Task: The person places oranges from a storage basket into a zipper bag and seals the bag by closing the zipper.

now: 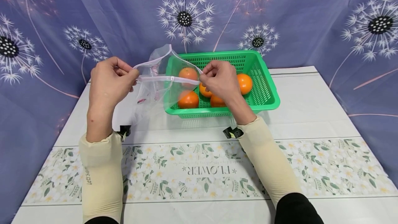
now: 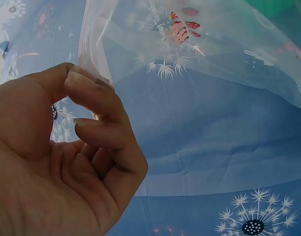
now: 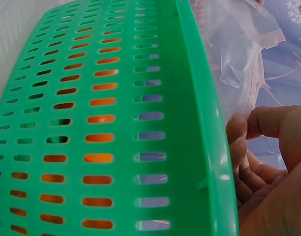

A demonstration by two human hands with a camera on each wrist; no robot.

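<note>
A clear zip bag with a pinkish zip edge and small red printing hangs with its mouth spread apart. My left hand pinches the left end of the mouth between thumb and index finger; the left wrist view shows the same grip on the bag. At the opposite end, my right hand pinches the rim over the basket. Through the bag's right side show some of the oranges. In the right wrist view, the fingers hold the zip edge beside the basket's rim.
A green perforated basket holding several oranges stands toward the back of the table, partly behind the bag and right hand. Its cover is white with a floral strip. A purple dandelion-print curtain closes off the back and sides.
</note>
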